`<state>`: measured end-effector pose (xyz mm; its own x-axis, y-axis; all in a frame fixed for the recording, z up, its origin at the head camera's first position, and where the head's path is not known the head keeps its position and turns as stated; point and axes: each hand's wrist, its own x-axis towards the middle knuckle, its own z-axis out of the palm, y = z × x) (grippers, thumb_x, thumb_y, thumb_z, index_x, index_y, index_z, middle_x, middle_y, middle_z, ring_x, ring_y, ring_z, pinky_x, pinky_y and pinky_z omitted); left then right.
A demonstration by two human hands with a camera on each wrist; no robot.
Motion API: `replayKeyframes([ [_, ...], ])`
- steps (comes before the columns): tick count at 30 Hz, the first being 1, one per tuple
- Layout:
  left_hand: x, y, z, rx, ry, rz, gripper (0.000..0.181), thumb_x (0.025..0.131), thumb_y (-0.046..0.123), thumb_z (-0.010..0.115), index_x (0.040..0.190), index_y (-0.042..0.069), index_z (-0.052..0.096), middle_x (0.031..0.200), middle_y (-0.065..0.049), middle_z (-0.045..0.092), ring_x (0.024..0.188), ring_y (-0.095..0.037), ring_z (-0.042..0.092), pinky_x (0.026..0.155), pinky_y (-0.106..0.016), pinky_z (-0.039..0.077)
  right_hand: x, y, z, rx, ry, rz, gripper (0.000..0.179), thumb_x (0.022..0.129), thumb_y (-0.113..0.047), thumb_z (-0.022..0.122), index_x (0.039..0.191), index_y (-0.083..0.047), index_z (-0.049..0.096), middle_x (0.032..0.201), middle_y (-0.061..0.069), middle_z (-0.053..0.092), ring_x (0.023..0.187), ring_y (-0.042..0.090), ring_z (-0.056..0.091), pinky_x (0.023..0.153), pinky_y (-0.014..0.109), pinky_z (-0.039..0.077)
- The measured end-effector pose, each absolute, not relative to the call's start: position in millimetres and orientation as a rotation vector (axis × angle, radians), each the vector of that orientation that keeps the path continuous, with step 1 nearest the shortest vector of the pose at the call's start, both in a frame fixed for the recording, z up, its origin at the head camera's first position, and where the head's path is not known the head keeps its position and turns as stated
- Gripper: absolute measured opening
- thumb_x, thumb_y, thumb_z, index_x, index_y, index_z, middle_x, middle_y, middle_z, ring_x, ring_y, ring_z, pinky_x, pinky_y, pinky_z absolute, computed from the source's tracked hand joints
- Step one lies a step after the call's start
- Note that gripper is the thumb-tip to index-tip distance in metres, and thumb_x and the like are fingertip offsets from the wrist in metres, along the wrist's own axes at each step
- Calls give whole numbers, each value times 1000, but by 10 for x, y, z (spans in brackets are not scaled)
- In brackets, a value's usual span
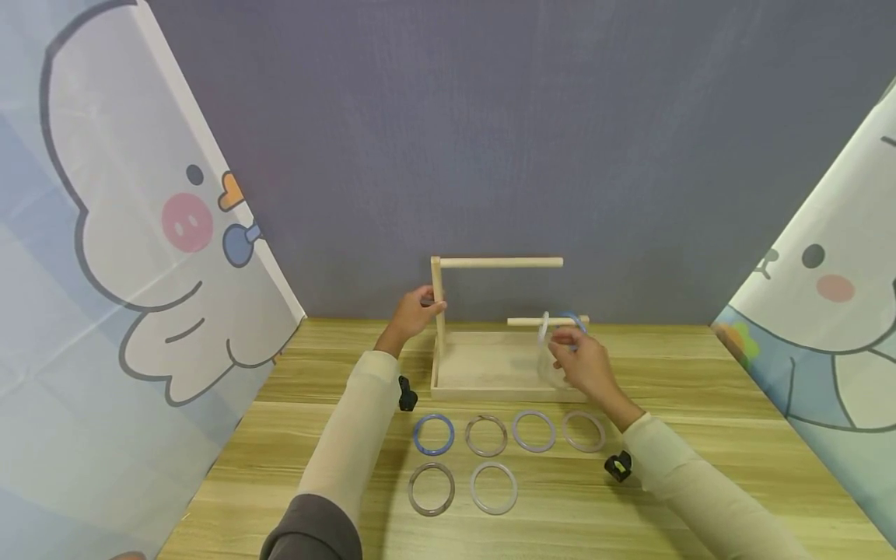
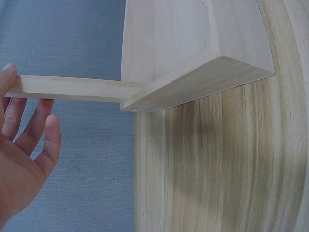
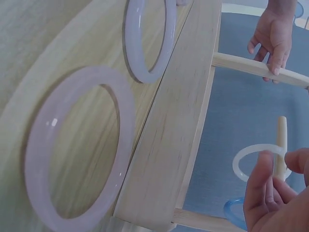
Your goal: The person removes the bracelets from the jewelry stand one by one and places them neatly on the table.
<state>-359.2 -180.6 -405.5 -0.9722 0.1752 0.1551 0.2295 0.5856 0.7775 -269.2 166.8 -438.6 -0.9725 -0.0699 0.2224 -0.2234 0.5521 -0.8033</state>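
A pale wooden stand (image 1: 511, 394) has a tray base, a tall left post with a long top bar, and a shorter lower bar. My left hand (image 1: 418, 311) grips the post (image 2: 72, 89) between thumb and fingers. At the lower bar (image 1: 525, 321), my right hand (image 1: 584, 364) pinches a whitish bangle (image 3: 241, 162), which encircles the bar. A blue bangle (image 3: 232, 212) is farther along that bar, toward its right end, partly hidden behind the right hand.
In front of the stand, several bangles lie flat in two rows: a blue one (image 1: 418, 443), a lilac one (image 1: 516, 435), a pinkish one (image 3: 36, 159), and brownish and whitish ones. Small black objects (image 1: 407, 395) show beside both wrists. A grey wall (image 1: 504, 140) stands behind.
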Motion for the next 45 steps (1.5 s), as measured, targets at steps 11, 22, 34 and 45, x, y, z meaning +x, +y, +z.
replayKeyframes([
  [11, -3591, -1817, -4055, -361, -2729, -1367, 39, 103, 30, 62, 137, 12, 59, 136, -14, 62, 127, -34, 60, 101, -52, 53, -2741, 1621, -4401, 211, -2669, 1516, 43, 104, -27, 59, 141, -5, 57, 140, 21, 61, 92, 37, 74, 55, 30, 59],
  [22, -3569, -1814, -4069, -375, -2718, -1374, 40, 102, 29, 63, 137, 10, 60, 135, -14, 63, 124, -34, 62, 100, -51, 54, -2753, 1505, -4412, 240, -2667, 1601, 47, 104, -27, 60, 146, -7, 54, 147, 21, 56, 88, 26, 76, 56, 32, 60],
  [34, -3581, -1818, -4073, -373, -2711, -1375, 40, 102, 30, 63, 136, 10, 61, 134, -14, 64, 123, -34, 62, 99, -52, 54, -2759, 1446, -4404, 207, -2650, 1591, 38, 102, -26, 62, 132, -3, 61, 139, 22, 60, 82, 16, 72, 56, 26, 58],
  [45, -3563, -1812, -4059, -368, -2714, -1363, 39, 102, 28, 63, 136, 10, 60, 136, -15, 63, 125, -35, 61, 100, -51, 53, -2755, 1458, -4426, 126, -2533, 1610, 25, 100, -20, 64, 117, -1, 67, 117, 21, 69, 68, 8, 67, 51, 27, 57],
])
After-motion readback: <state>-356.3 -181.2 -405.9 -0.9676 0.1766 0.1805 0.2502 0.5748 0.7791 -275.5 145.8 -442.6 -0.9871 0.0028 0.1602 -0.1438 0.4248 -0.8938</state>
